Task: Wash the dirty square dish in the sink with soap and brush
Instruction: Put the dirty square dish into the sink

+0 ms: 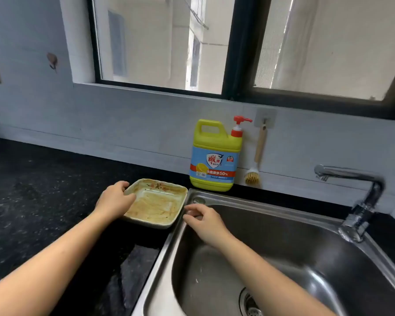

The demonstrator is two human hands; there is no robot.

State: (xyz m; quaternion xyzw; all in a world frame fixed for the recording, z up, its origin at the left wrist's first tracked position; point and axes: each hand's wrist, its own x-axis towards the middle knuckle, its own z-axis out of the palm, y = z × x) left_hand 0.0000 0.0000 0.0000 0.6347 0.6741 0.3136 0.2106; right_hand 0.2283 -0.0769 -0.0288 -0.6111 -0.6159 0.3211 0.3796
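A square ceramic dish (156,202), smeared brown inside, sits on the black counter just left of the steel sink (283,247). My left hand (114,200) grips the dish's left rim, thumb inside. Over the sink's left edge, my right hand (205,221) hovers with fingers spread, close to the dish's right rim and holding nothing. A yellow soap jug with a red pump (214,156) stands against the wall behind the sink. Beside it a wooden-handled brush (255,160) hangs from a wall hook.
A chrome tap (356,197) rises at the sink's right rim, spout pointing left. The drain (249,302) lies at the basin's bottom. Black speckled counter (32,201) stretches to the left. A window fills the wall above.
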